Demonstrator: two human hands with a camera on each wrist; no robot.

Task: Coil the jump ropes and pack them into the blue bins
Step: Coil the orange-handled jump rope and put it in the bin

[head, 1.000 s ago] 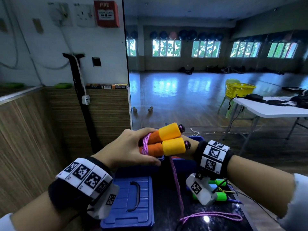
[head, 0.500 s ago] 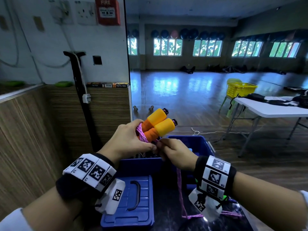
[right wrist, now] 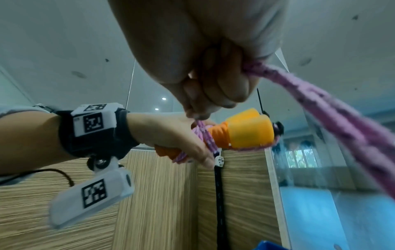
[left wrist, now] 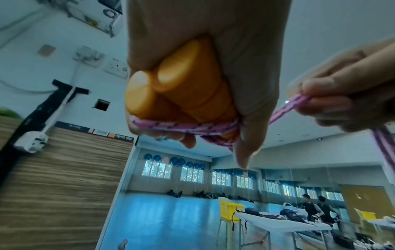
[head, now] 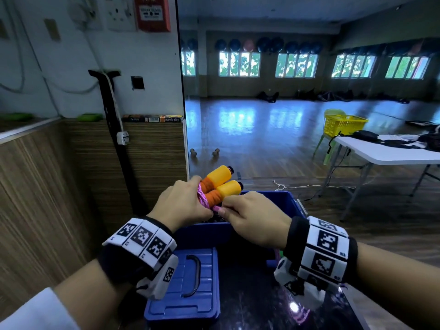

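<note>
My left hand [head: 183, 206] grips the two orange and yellow handles [head: 220, 183] of a jump rope, held together above the open blue bin [head: 283, 203]. Pink rope [left wrist: 183, 126] is wound around the handles under my fingers. My right hand [head: 252, 217] pinches the pink rope [left wrist: 286, 108] just right of the handles, and the loose length [right wrist: 333, 121] trails down from it toward the dark table. In the right wrist view the handles [right wrist: 245, 133] point away past my left wrist.
A blue lid [head: 188, 284] with a black handle lies on the dark table [head: 250, 306] in front of the bin. A wood-panelled wall [head: 59, 186] stands close on the left. A white folding table [head: 385, 151] and yellow basket [head: 342, 125] stand far right.
My right hand has come round from behind the handles to their near side, carrying the rope around them. The handles have tilted up and both hands have drawn closer together.
</note>
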